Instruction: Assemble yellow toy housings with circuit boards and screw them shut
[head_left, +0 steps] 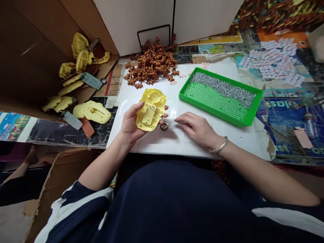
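Observation:
My left hand (pixel 131 123) is wrapped around the edge of a yellow plastic shell half (pixel 151 111), its hollow inner side facing up. Inside the shell are a ring of small holes, several screw posts and a raised rectangular box. Thin wires run off its right side to a small round dark speaker (pixel 164 126), just below my left fingertips. To the right is my right hand (pixel 198 128), thumb and forefinger drawn together above the white board; whatever they pinch, if anything, is too small to make out. A thin pale blurred item (pixel 174 133) lies between speaker and right hand.
A green tray (pixel 212 109) of small silver screws stands at right on the white board (pixel 152 146). Brown plastic pieces (pixel 154 64) are heaped behind. Yellow shells (pixel 92 113) with circuit boards lie by a cardboard box (pixel 37 67). White labelled pieces (pixel 275 62) sit far right.

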A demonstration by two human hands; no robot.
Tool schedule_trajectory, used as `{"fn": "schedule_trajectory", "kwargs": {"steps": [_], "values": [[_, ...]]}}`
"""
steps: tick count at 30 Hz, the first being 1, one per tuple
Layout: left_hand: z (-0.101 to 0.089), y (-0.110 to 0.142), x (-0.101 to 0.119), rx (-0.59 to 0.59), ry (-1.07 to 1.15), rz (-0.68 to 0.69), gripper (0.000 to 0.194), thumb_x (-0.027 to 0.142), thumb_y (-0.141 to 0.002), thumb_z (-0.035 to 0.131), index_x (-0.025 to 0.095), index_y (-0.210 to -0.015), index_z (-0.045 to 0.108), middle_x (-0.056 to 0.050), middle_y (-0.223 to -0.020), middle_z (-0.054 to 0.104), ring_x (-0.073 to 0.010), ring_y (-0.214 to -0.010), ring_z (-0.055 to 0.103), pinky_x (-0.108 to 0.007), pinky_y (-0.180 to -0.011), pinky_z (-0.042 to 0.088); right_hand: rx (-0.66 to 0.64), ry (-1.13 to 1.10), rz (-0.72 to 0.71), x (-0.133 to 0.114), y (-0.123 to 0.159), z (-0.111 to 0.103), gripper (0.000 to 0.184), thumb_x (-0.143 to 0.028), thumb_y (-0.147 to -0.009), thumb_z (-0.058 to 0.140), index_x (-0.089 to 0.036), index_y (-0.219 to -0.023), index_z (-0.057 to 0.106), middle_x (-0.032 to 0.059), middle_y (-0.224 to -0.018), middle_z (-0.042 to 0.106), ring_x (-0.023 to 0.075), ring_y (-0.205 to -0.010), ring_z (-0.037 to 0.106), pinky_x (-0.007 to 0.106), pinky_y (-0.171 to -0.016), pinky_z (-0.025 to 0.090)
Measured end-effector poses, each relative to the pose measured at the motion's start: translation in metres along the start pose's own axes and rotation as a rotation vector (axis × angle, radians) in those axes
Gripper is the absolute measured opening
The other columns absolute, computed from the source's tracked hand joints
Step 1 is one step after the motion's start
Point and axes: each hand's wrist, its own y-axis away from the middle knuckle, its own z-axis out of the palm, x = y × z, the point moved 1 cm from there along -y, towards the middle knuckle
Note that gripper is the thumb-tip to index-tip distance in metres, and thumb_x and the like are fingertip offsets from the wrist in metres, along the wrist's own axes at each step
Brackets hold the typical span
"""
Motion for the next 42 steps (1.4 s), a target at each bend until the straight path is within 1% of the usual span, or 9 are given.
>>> {"fn": "schedule_trajectory", "kwargs": {"steps": [8,14,19,21,24,28,32,35,42], "values": [[-0.03,0.022,-0.002,0.103,-0.05,0.044,0.054,0.055,-0.078,0.059,0.017,-0.116,0.06,-0.014,-0.105,0.073,-0.0342,-0.108,0.071,-0.046,-0.081,0.063,-0.305,0.298,-0.253,-0.016,-0.04,0.034,0.024,-0.027,-0.095,0.057,-0.019,-0.115,0.066,0.009,-0.111,0.067,0.0182,-0.087,0.063,0.027,-0.063,0.043],[-0.051,0.01,0.002,0.084,-0.042,-0.102,0.039,0.042,-0.078,0.062,0.017,-0.108,0.064,-0.011,-0.092,0.075,-0.0282,-0.086,0.075,-0.036,-0.066,0.062,-0.003,0.57,-0.405,-0.029,-0.026,0.014,0.035,-0.012,-0.101,0.035,-0.017,-0.103,0.069,0.0105,-0.095,0.068,0.0184,-0.079,0.056,0.029,-0.066,0.043],[-0.034,-0.034,0.003,-0.029,-0.251,-0.222,0.03,0.041,-0.08,0.064,0.014,-0.092,0.066,-0.01,-0.083,0.073,-0.0202,-0.069,0.069,-0.032,-0.062,0.058,0.1,0.707,-0.393,-0.032,0.001,-0.015,0.038,-0.011,-0.101,0.036,-0.019,-0.089,0.071,0.0071,-0.083,0.069,0.0163,-0.068,0.051,0.031,-0.061,0.04],[-0.023,-0.049,0.002,-0.075,-0.549,-0.124,0.03,0.041,-0.083,0.063,0.013,-0.094,0.068,-0.009,-0.084,0.071,-0.0189,-0.071,0.067,-0.032,-0.068,0.056,0.048,0.709,-0.338,-0.027,0.014,-0.016,0.037,-0.011,-0.1,0.037,-0.02,-0.087,0.071,0.0064,-0.081,0.069,0.0159,-0.066,0.05,0.031,-0.059,0.039],[-0.012,-0.054,-0.004,-0.011,-1.098,0.271,0.032,0.036,-0.084,0.062,0.015,-0.108,0.068,-0.01,-0.099,0.069,-0.0225,-0.089,0.064,-0.038,-0.085,0.052,-0.021,0.663,-0.323,-0.016,0.033,-0.011,0.032,-0.014,-0.099,0.042,-0.02,-0.085,0.07,0.0065,-0.081,0.069,0.016,-0.067,0.054,0.03,-0.06,0.043],[-0.004,-0.02,-0.019,0.136,-1.471,0.694,0.034,0.043,-0.091,0.056,0.016,-0.11,0.063,-0.014,-0.109,0.065,-0.0276,-0.102,0.059,-0.04,-0.088,0.047,0.037,0.5,-0.231,-0.006,0.05,-0.007,0.024,-0.026,-0.101,0.047,-0.022,-0.102,0.07,0.0083,-0.099,0.071,0.0173,-0.084,0.066,0.031,-0.072,0.055],[0.003,0.021,-0.038,0.017,-1.654,0.436,0.046,0.06,-0.087,0.063,0.019,-0.106,0.061,-0.01,-0.097,0.066,-0.0261,-0.09,0.064,-0.03,-0.061,0.043,0.067,0.464,-0.088,0.001,0.049,-0.011,0.021,-0.025,-0.099,0.051,-0.019,-0.107,0.07,0.0099,-0.098,0.071,0.0191,-0.086,0.069,0.032,-0.075,0.059],[0.004,0.037,-0.047,-0.05,-1.665,0.297,0.042,0.047,-0.085,0.071,0.021,-0.117,0.059,-0.009,-0.107,0.068,-0.0255,-0.096,0.066,-0.028,-0.061,0.044,0.025,0.416,-0.094,0.006,0.044,-0.014,0.02,-0.025,-0.099,0.053,-0.017,-0.104,0.07,0.0091,-0.093,0.07,0.0183,-0.081,0.069,0.032,-0.073,0.06],[-0.011,0.051,-0.042,-0.011,-0.988,0.117,0.042,0.034,-0.083,0.07,0.022,-0.122,0.057,0.001,-0.083,0.066,-0.0153,-0.073,0.062,-0.026,-0.065,0.047,0.029,0.242,-0.116,-0.002,0.042,-0.023,0.016,-0.024,-0.098,0.054,-0.018,-0.099,0.068,0.008,-0.09,0.07,0.0173,-0.079,0.068,0.03,-0.071,0.058]]}}
